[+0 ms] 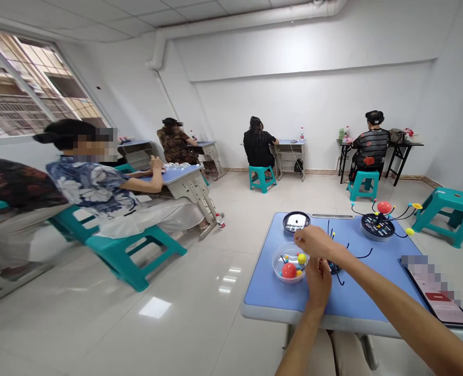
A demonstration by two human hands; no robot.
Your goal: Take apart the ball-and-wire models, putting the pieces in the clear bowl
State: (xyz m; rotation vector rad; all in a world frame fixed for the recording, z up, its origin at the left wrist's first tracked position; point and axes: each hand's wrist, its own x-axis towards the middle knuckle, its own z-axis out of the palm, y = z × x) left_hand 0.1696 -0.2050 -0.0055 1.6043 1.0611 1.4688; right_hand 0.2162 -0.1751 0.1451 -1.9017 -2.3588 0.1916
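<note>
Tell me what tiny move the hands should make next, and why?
Perhaps reach the right hand into the clear bowl for the yellow ball, if that hand is free; I can't tell whether it holds anything. The ball is close by, several black arms near the left hand look bare at their tips, and the farther model carries a yellow piece on one arm.

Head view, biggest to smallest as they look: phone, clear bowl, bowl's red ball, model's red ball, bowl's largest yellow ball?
1. Phone
2. Clear bowl
3. Bowl's red ball and model's red ball: look alike, unranked
4. Bowl's largest yellow ball
</note>
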